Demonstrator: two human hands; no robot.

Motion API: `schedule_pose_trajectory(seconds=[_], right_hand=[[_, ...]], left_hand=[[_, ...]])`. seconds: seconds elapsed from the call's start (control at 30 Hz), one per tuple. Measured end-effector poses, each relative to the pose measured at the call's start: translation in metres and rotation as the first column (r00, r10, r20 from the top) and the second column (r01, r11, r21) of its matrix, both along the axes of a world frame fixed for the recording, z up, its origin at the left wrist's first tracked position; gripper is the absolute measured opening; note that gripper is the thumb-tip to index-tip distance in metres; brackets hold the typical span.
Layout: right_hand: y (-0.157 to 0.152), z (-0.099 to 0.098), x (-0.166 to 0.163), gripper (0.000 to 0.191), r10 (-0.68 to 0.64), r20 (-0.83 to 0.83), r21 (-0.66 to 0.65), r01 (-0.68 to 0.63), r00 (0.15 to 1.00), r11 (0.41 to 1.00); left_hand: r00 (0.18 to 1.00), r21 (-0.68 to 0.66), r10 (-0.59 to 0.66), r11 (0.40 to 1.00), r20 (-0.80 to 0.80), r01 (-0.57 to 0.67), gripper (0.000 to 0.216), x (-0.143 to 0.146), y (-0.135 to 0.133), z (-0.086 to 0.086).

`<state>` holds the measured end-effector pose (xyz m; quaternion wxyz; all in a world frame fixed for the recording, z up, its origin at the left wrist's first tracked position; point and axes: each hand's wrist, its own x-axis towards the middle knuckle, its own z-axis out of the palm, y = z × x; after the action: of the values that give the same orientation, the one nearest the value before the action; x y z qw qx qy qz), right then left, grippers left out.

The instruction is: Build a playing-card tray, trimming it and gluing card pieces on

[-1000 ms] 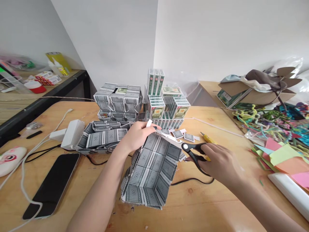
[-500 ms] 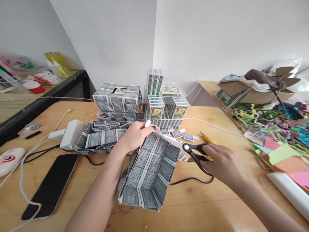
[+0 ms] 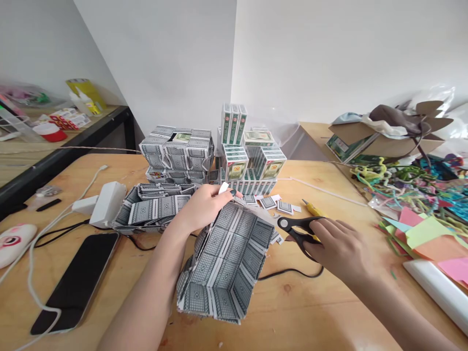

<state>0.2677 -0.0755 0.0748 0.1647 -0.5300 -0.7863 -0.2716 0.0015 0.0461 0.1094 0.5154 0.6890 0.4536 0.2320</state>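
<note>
My left hand (image 3: pixel 204 207) is closed on the upper edge of an open box made of playing cards (image 3: pixel 223 258), tilted so its patterned inside faces me. A white strip (image 3: pixel 224 187) sticks up by my left thumb. My right hand (image 3: pixel 336 243) grips black-handled scissors (image 3: pixel 290 224) by the loops, with the blades at the box's upper right edge. The handles stand somewhat apart; the blade tips are hidden. Cut card pieces (image 3: pixel 285 207) lie behind the box. A yellow-handled tool (image 3: pixel 313 208) rests just beyond my right hand.
A second card box (image 3: pixel 149 209) and a block of folded cards (image 3: pixel 177 151) stand behind left. Stacked card packs (image 3: pixel 237 163) are at the back. A phone (image 3: pixel 76 282), white adapter (image 3: pixel 107 204) and cables lie left. Coloured paper (image 3: pixel 426 239) and a carton (image 3: pixel 365 134) are right.
The scissor handles have closed a little and the blades show less beyond the pivot. The card box has shifted very slightly; my left hand keeps its hold.
</note>
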Motion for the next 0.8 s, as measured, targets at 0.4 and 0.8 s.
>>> schedule_pose_trajectory(seconds=[0.4, 0.8], right_hand=[[0.0021, 0.0033, -0.0033, 0.021, 0.026, 0.068, 0.043, -0.029, 0.997, 0.999], [0.0049, -0.0056, -0.0068, 0.021, 0.018, 0.096, 0.101, -0.027, 0.995, 0.994]], left_hand=[[1.0, 0.023, 0.001, 1.0, -0.011, 0.0, 0.04, -0.0009, 0.0018, 0.0017], [0.999, -0.08, 0.02, 0.997, 0.048, -0.016, 0.041, -0.0032, 0.0074, -0.0049]])
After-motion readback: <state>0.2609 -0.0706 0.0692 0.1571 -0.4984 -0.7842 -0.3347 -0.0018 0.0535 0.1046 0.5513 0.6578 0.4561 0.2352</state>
